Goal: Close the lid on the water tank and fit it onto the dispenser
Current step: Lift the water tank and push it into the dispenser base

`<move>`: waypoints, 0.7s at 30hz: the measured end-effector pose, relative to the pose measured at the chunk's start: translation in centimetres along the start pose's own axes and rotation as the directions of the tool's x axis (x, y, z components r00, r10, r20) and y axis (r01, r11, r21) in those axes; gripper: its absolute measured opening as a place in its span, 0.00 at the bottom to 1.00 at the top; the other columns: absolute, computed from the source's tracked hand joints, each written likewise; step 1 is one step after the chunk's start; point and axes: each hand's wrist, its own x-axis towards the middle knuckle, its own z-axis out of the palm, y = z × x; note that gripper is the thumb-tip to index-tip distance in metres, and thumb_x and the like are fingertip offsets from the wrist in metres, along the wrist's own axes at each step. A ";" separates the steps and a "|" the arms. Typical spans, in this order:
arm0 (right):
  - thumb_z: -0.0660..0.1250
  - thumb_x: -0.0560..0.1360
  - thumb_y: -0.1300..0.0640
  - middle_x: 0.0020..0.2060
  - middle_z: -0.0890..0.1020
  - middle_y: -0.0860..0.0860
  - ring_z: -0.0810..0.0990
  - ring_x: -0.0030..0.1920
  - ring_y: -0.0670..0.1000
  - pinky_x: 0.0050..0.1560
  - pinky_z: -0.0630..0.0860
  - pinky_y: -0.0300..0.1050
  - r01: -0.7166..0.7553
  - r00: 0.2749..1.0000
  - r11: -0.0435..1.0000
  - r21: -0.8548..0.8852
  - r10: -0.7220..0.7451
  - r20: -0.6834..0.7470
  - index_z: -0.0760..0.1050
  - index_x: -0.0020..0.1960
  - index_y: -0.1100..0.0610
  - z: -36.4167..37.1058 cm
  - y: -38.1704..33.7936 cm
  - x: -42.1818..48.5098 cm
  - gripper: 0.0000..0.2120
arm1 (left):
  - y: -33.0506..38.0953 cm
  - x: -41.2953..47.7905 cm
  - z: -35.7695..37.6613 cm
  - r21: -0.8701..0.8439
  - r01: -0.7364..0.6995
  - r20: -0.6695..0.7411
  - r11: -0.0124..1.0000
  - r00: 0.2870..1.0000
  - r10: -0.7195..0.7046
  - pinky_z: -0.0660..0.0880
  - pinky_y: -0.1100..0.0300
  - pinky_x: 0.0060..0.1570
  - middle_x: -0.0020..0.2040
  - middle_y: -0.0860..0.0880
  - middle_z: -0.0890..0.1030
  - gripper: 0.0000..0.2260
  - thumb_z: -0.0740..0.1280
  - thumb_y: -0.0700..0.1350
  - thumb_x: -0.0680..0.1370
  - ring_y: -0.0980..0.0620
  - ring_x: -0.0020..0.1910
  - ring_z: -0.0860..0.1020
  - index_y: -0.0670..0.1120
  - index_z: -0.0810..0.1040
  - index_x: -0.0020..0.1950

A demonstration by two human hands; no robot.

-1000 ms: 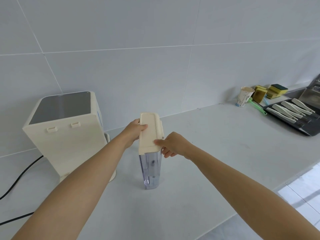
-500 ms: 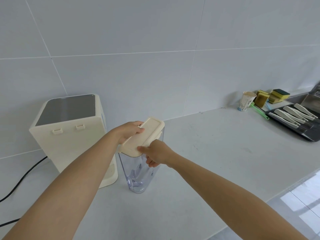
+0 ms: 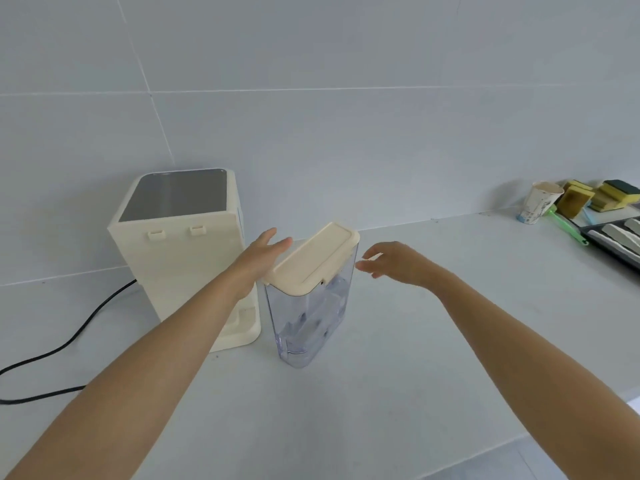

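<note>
We are flanking the clear water tank (image 3: pixel 311 317), standing upright on the counter (image 3: pixel 433 341) under its cream lid (image 3: pixel 313 259); its long axis is running near-left to far-right. Our left hand (image 3: pixel 258 256) and right hand (image 3: pixel 394 259), both spread and empty, are hovering alongside. The dispenser (image 3: pixel 180 251) is standing just left, hooks facing us.

A water tank (image 3: pixel 310 317) stands on a counter (image 3: pixel 415 358) with its lid (image 3: pixel 311 258) on top. A dispenser (image 3: pixel 180 258) stands just left of it against the wall, its cable (image 3: pixel 69 344) trailing off to the left. An open left hand (image 3: pixel 263 252) and right hand (image 3: pixel 394 259) flank the lid, apparently not touching it. Far right, by the wall, sit a paper cup (image 3: pixel 538 206), sponges (image 3: pixel 595 197) and a tray (image 3: pixel 620 237).
</note>
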 end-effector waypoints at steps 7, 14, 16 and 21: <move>0.72 0.67 0.52 0.71 0.65 0.56 0.67 0.69 0.55 0.67 0.63 0.51 -0.017 0.991 0.972 0.233 -0.015 0.136 0.52 0.74 0.51 0.0 2.1 3.2 0.42 | -2.6 -4.5 1.6 -0.377 0.030 -0.088 0.926 0.994 -0.068 0.56 0.52 0.72 0.74 0.46 0.60 0.40 0.71 0.52 0.69 0.49 0.71 0.62 0.49 0.52 0.74; 0.74 0.61 0.61 0.74 0.60 0.48 0.55 0.75 0.50 0.74 0.54 0.49 0.086 0.933 0.954 0.288 -0.179 0.312 0.53 0.74 0.50 1.4 1.7 5.7 0.48 | -5.7 -7.0 4.8 -0.263 0.150 -0.148 0.953 0.970 -0.193 0.59 0.56 0.66 0.76 0.48 0.56 0.48 0.76 0.46 0.65 0.50 0.73 0.57 0.49 0.46 0.74; 0.74 0.58 0.60 0.70 0.65 0.43 0.57 0.73 0.49 0.75 0.55 0.53 0.085 0.918 0.948 0.305 -0.194 0.347 0.55 0.73 0.48 1.7 1.7 6.5 0.49 | -5.9 -7.2 5.9 -0.282 0.132 -0.161 0.950 0.970 -0.182 0.61 0.59 0.60 0.74 0.49 0.60 0.47 0.76 0.44 0.65 0.51 0.71 0.61 0.48 0.49 0.74; 0.69 0.61 0.62 0.57 0.68 0.31 0.58 0.66 0.44 0.69 0.57 0.45 0.099 0.885 0.920 0.380 -0.256 0.389 0.59 0.64 0.41 1.5 1.5 7.4 0.38 | -5.1 -6.6 7.8 -0.275 0.105 -0.281 0.956 0.942 -0.185 0.65 0.62 0.51 0.69 0.48 0.66 0.39 0.75 0.43 0.66 0.49 0.64 0.67 0.44 0.56 0.70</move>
